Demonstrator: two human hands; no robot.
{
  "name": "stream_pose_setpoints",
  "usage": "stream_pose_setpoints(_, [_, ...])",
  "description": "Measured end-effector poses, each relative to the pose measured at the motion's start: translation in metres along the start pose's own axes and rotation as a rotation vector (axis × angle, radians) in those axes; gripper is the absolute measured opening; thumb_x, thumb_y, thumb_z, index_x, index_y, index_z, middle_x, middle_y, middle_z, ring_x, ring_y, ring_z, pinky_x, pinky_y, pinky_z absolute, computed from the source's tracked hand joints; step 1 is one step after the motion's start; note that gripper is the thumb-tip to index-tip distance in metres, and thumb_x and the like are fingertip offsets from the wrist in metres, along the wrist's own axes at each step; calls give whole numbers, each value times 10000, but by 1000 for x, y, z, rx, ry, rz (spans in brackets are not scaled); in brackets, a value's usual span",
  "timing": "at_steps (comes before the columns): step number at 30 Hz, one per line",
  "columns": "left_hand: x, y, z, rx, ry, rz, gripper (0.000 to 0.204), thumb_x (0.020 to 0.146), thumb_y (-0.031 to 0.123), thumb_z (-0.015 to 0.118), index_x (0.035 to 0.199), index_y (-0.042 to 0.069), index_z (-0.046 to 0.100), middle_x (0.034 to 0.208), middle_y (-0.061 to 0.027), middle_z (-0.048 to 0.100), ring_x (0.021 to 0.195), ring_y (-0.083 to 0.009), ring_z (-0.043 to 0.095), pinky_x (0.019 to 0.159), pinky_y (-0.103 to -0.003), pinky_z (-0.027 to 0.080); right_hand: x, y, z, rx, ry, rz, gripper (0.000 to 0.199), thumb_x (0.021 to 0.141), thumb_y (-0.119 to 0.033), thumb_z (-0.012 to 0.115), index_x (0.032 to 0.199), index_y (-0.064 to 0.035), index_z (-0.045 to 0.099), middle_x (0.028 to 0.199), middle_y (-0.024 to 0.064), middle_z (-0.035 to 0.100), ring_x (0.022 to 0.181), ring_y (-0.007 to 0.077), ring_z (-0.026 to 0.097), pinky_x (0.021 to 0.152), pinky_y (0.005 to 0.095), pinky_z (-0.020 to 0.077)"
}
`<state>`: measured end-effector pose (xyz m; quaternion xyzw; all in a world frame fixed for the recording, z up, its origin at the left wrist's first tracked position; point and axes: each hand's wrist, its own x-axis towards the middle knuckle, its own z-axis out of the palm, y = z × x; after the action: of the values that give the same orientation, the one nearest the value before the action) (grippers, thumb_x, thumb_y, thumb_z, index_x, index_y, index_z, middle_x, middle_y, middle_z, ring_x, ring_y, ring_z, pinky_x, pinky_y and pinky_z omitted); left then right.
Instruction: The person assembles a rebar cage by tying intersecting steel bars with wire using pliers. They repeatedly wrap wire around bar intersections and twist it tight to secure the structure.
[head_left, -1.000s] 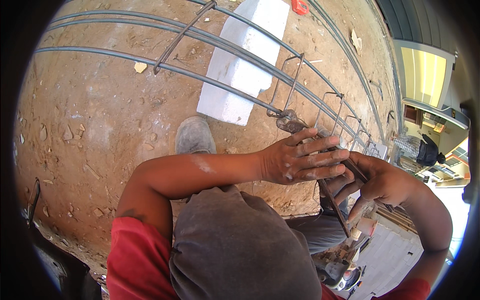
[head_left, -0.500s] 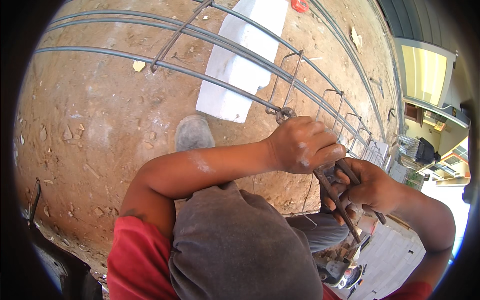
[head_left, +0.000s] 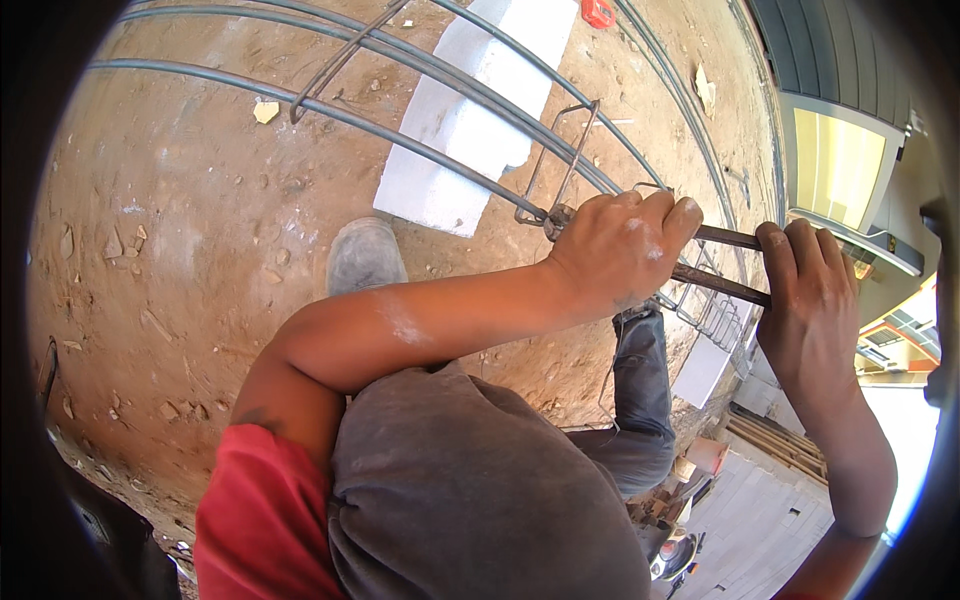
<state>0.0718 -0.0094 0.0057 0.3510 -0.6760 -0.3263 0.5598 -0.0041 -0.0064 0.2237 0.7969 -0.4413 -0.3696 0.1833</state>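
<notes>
A pair of long-handled iron nippers (head_left: 722, 284) has its jaws at the corner of a bent wire stirrup (head_left: 583, 128), against the nearest steel bar (head_left: 420, 148). My left hand (head_left: 622, 248) is closed around the nippers just behind the jaws, its fingers curled over the handles. Farther right, my right hand (head_left: 815, 290) grips the two handle ends, which lie nearly parallel with a small gap. The wire between the jaws is too small to make out.
Beneath the bar cage a white block (head_left: 425, 190) lies on bare earth. A red object (head_left: 598, 13) sits at the far edge. My dusty shoe (head_left: 366, 256) is near the block. Wooden strips (head_left: 775, 443) and grey paving (head_left: 745, 530) show at lower right.
The handles have swung up from pointing down-right to nearly level. My right hand has moved up and outward, its grip now over the handle ends. The left hand stays near the jaws.
</notes>
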Motion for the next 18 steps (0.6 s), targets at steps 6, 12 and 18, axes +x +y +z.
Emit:
stream_pose_setpoints(6, [-1, -3, -7, 104, 42, 34, 480, 811, 56, 609, 1269, -48, 507, 991, -163, 617, 860, -307, 613, 689, -398, 538, 51, 42, 17, 128, 82, -213, 374, 568, 84, 606, 907, -65, 554, 794, 100, 517, 739, 315, 569, 648, 425, 479])
stream_pose_setpoints(12, [-3, -2, -10, 58, 33, -25, 739, 727, 58, 691, 1391, -68, 392, 1145, -199, 568, 942, -325, 587, 764, -416, 523, 83, 59, 14, 110, 6, -282, 328, 570, 84, 581, 871, -42, 554, 776, 123, 544, 766, 352, 570, 670, 443, 475])
stream_pose_setpoints(18, [-16, -1, -15, -109, 89, 42, 775, 697, 72, 722, 1397, -16, 403, 1172, -188, 573, 964, -324, 594, 769, -415, 522, 44, 18, -20, 100, -128, -128, 333, 583, 86, 619, 884, -50, 574, 781, 104, 536, 727, 312, 573, 645, 419, 488])
